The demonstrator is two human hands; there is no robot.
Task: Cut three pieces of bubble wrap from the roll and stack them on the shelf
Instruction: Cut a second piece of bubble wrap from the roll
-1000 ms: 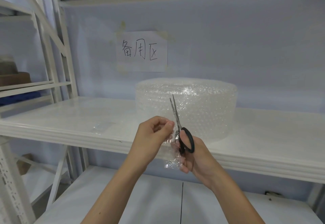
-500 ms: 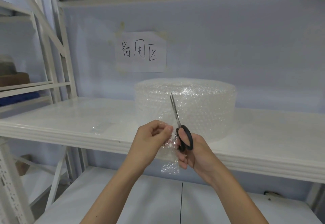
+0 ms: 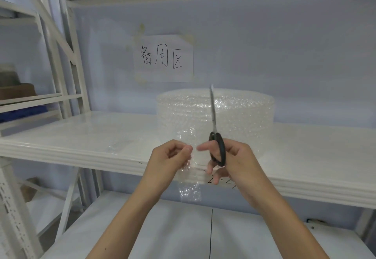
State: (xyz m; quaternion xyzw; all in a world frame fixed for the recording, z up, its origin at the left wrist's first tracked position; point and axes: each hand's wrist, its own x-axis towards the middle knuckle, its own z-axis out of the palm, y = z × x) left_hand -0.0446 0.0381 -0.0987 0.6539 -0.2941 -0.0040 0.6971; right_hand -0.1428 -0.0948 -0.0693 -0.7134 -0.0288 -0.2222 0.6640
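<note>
At 9 o'clock of the frame we note a white shelf (image 3: 81,134) with a small clear scrap (image 3: 117,146) lying flat on it, well apart from the roll. Above centre, at 12 o'clock, a handwritten paper sign (image 3: 163,58) is stuck to the wall. We find our left hand (image 3: 171,161) closed, its fingertips pinching the left edge of a loose strip of bubble wrap (image 3: 191,181) that hangs down in front of the shelf's front edge. At 12 o'clock from that strip the bubble wrap roll (image 3: 240,116) stands upright on the shelf. At 3 o'clock of the strip, just beside it, our right hand (image 3: 234,163) is closed around the black handles of the scissors (image 3: 215,136); the blades point up to 12 o'clock and appear shut. Whether the strip is fully cut free from the roll, we cannot tell. A lower shelf (image 3: 162,234) lies at 6 o'clock.
</note>
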